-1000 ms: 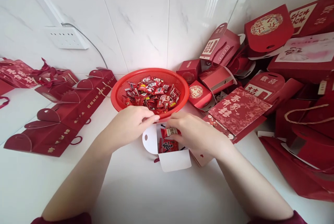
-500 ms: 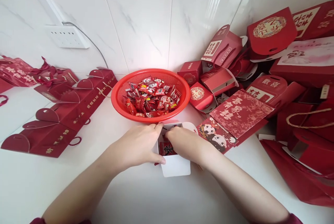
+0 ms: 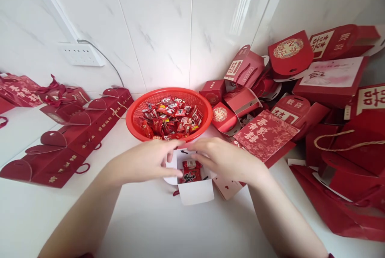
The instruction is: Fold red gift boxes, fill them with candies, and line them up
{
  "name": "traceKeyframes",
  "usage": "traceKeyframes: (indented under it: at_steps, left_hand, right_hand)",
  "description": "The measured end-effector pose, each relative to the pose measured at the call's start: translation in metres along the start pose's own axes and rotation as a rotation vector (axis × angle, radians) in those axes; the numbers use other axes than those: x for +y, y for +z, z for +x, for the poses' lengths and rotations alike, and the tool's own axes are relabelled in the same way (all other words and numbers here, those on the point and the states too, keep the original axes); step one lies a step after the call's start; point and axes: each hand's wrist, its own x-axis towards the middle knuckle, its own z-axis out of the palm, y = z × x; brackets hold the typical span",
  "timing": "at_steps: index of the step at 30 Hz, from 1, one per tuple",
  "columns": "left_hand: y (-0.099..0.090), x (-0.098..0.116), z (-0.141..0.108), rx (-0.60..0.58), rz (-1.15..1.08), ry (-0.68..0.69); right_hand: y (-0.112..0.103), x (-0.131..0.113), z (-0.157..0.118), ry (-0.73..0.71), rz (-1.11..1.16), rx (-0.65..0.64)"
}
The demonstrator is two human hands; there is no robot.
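Observation:
A small box (image 3: 196, 193) with a white inside stands open on the white table, its front flap folded down toward me. Red candy packets (image 3: 191, 173) lie inside it. My left hand (image 3: 147, 161) is at the box's left side, thumb and fingers apart, with nothing held. Over the right edge of the box is my right hand (image 3: 224, 158), its fingers spread loosely above the opening and holding nothing. Just behind both hands, a red plastic basket (image 3: 132, 120) holds many wrapped candies (image 3: 173, 117).
Red boxes (image 3: 75, 137) stand in a row on the left. Many red gift boxes (image 3: 290, 53) are piled at the right, with a flat printed box (image 3: 266, 133) nearest my right hand. A socket (image 3: 82, 54) is on the tiled wall.
My right hand has come up out of the box, and its fingers have spread. My left hand has loosened at the box's side. The camera view has tilted up and shifted slightly.

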Motion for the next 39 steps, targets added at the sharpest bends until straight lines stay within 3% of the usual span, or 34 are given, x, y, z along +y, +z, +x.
traceKeyframes:
  at_steps: [3,5,7,10,13,16,20,23,31,39]
  left_hand:
    - [-0.018,-0.012,0.015,0.286,-0.098,-0.007]
    - [-0.031,-0.023,0.04,0.441,-0.051,-0.004]
    - [-0.043,-0.034,0.072,0.371,0.079,-0.003]
    - [-0.053,-0.046,0.119,0.106,0.288,-0.042]
    - [-0.045,-0.051,0.151,-0.093,0.37,-0.097]
    - [-0.025,-0.053,0.168,-0.19,0.433,-0.158]
    - [-0.003,-0.05,0.178,-0.224,0.477,-0.17]
    - [0.002,-0.05,0.181,-0.243,0.465,-0.133]
    - [-0.002,-0.068,0.187,-0.231,0.357,-0.041]
    - [-0.017,-0.07,0.183,-0.167,0.211,0.165]
  right_hand:
    - [-0.029,0.003,-0.027,-0.026,0.019,0.138]
    - [-0.045,0.01,-0.042,0.006,-0.007,0.184]
    - [-0.058,0.019,-0.055,0.08,-0.058,0.235]
    - [-0.071,0.034,-0.071,0.286,-0.172,0.376]
    - [-0.08,0.045,-0.086,0.483,-0.264,0.503]
    - [-0.085,0.049,-0.101,0.573,-0.261,0.594]
    - [-0.088,0.049,-0.115,0.588,-0.196,0.631]
    - [-0.089,0.046,-0.114,0.601,-0.178,0.618]
    - [-0.089,0.041,-0.111,0.593,-0.18,0.58]
    - [-0.091,0.047,-0.119,0.618,-0.162,0.609]
